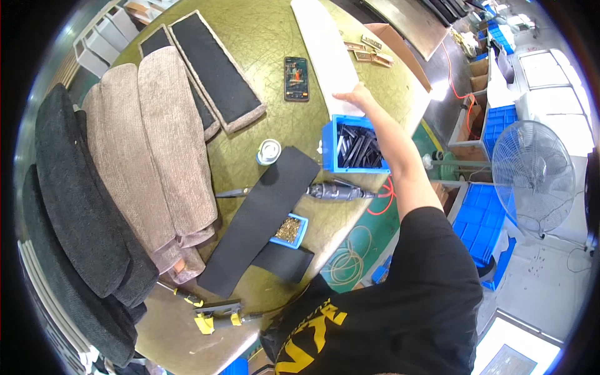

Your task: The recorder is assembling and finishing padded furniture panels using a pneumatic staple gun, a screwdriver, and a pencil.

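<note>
My right hand (355, 96) reaches across the table to a long white panel (325, 53). Its thumb lies over the panel's surface near the lower end and the other fingers are partly hidden, the hand closed at the right edge. Just below it stands a blue bin (330, 147) full of thin black strips (359, 147). My left hand is out of view. A black phone (296, 79) rests left of the panel. Lower down lie a dark air tool (337, 191), a black fabric strip (256, 212) and a small blue tray (301, 232) of brass-coloured fasteners (288, 229).
Beige covered panels (150, 137) and black ones (81, 194) pile up at the left. Two black-faced panels (215, 72) lie behind them. A white round can (269, 152), a yellow-and-black stapler (219, 315) and a screwdriver (181, 292) are on the table. A fan (534, 175) stands at right.
</note>
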A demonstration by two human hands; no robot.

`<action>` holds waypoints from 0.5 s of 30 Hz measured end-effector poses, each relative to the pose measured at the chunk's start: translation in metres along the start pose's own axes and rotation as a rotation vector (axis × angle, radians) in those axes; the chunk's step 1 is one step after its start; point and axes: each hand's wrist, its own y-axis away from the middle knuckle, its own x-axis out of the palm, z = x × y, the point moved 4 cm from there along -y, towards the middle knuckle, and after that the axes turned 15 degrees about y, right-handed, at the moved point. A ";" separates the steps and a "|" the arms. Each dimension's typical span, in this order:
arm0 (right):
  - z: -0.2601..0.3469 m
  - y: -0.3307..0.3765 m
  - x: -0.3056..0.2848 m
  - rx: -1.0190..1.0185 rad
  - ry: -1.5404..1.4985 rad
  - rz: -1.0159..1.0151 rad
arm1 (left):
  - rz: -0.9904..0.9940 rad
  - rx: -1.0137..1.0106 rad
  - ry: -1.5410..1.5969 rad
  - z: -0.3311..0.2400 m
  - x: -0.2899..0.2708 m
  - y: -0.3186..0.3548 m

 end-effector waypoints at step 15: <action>0.008 0.034 -0.029 -0.120 -0.885 -0.038 | -0.121 0.031 0.030 -0.014 -0.001 -0.011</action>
